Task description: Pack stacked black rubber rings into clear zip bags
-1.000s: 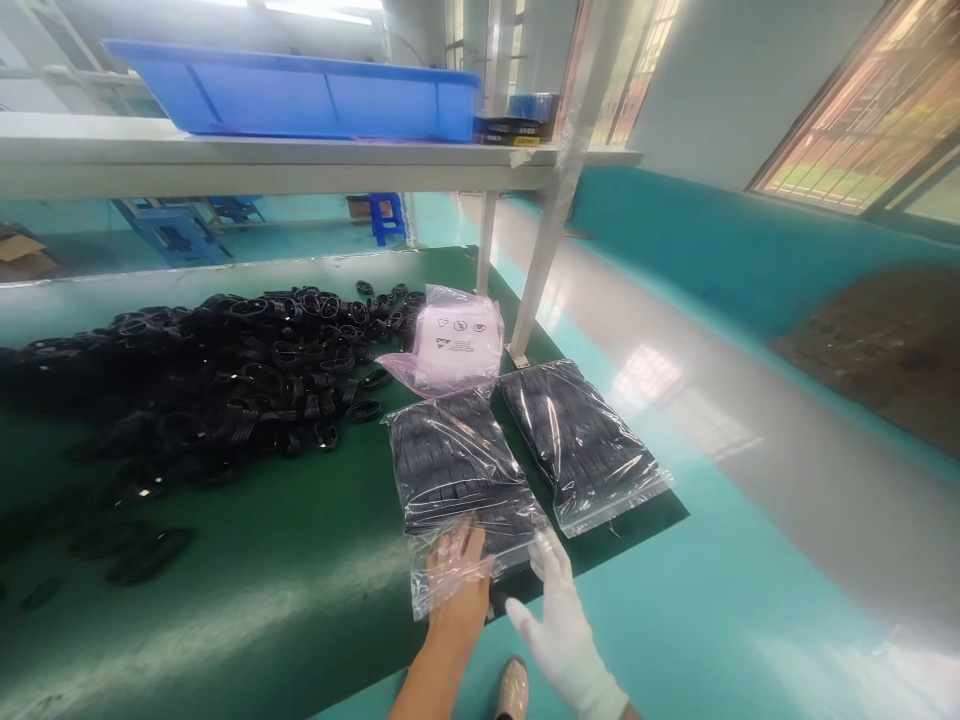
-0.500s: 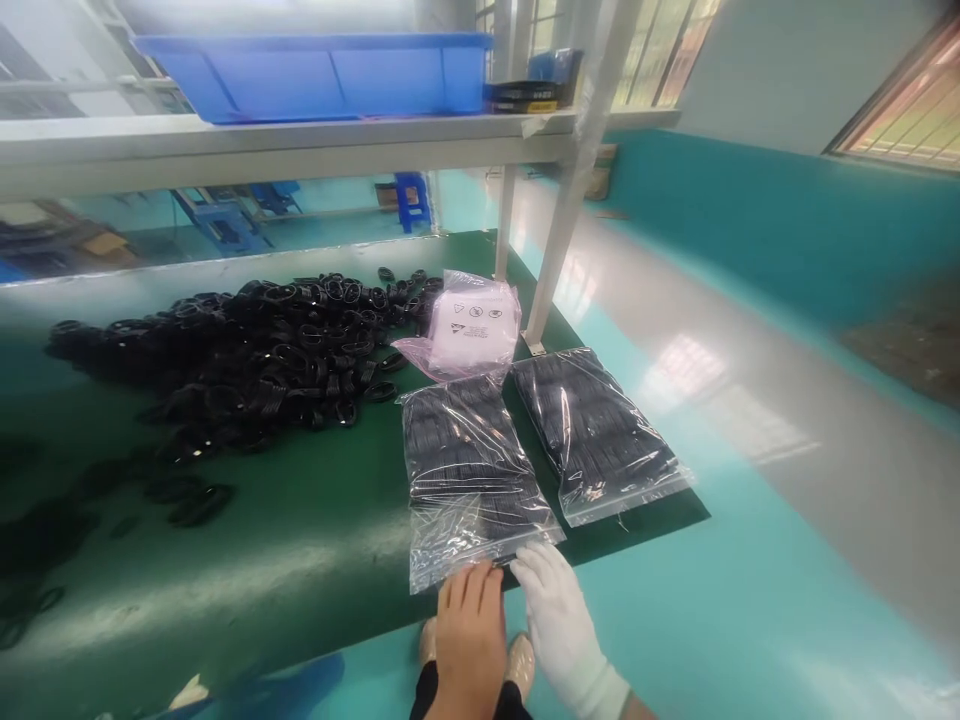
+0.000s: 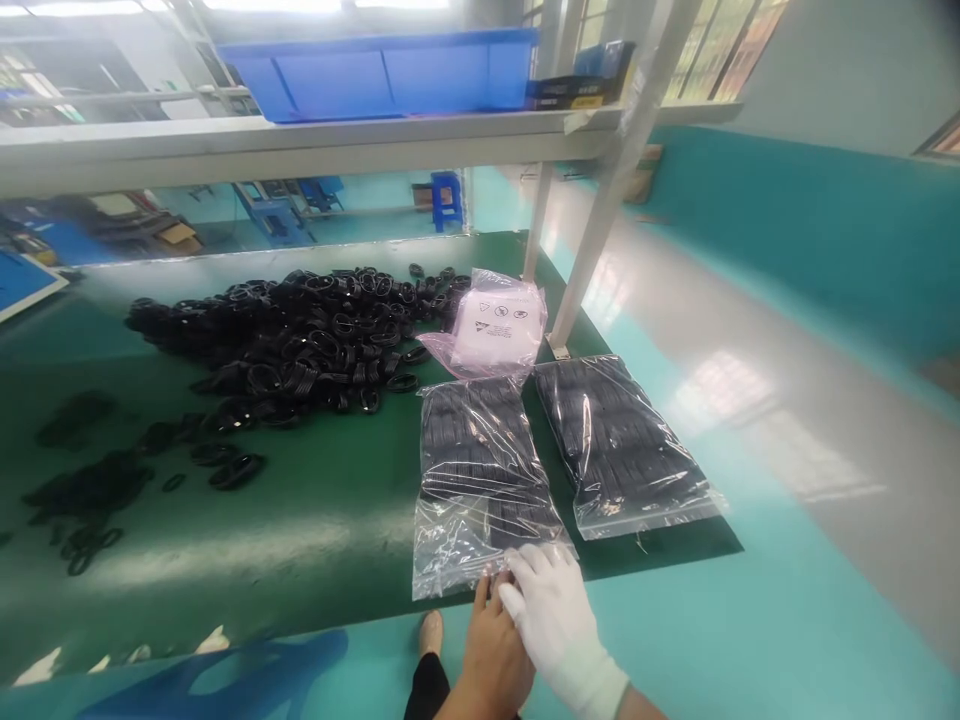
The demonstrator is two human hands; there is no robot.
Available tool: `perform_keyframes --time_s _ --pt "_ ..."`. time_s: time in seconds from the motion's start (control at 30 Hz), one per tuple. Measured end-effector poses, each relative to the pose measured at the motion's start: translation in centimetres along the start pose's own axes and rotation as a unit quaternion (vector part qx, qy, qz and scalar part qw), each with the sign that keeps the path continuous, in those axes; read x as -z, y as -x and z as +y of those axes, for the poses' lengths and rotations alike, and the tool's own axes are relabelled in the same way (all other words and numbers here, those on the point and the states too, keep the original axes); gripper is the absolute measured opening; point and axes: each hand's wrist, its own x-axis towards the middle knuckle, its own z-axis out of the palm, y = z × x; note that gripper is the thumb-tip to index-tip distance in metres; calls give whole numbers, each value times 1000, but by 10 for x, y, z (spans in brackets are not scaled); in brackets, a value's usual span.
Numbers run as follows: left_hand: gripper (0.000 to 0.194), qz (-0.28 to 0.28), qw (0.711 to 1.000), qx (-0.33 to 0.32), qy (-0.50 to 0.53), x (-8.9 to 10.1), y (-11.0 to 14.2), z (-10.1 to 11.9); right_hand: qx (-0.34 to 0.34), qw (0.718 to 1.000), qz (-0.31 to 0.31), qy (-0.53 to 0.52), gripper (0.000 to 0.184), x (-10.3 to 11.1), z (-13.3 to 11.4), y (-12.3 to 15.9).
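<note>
A clear zip-lock bag (image 3: 480, 440), packed with rows of coiled black cables, lies at the table's front edge. My bare left hand (image 3: 496, 640) has its fingers bent at the bag's zip strip, gripping the near edge. Over the same strip, to the right, my white-gloved right hand (image 3: 551, 615) pinches the edge and partly covers the left fingers. The fingertips of both hands are partly hidden. A second filled zip-lock bag (image 3: 630, 440) rests flat to the right, apart from my hands. Behind the first bag sits a pink plastic bag (image 3: 499, 325) with a white printed label.
A large heap of coiled black cables (image 3: 300, 345) spreads over the green table (image 3: 300, 540), with looser coils at the left. A shelf (image 3: 375, 140) on metal posts carries a blue bin (image 3: 390, 75). One post (image 3: 600, 220) stands behind the second bag.
The view has swung left, shifting the scene rightward. My right hand has moved left along the zip strip and now overlaps my left hand, whose fingers are more bent.
</note>
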Motion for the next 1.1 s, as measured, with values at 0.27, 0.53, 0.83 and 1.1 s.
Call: perform_keyframes --time_s 0.27,0.53,0.83,1.1 --pt "34 56 998 -7 1 -4 7 -2 6 1000 16 14 22 -5 -8 5" --pt "32 118 993 -23 1 -10 9 -2 -52 998 -18 17 31 -17 -13 5" --pt "38 132 991 -15 36 -7 4 -4 -88 995 -12 -42 25 -12 -16 -9" --pt "48 95 994 -58 -4 12 -5 -3 -119 990 15 -76 21 -7 -17 -11"
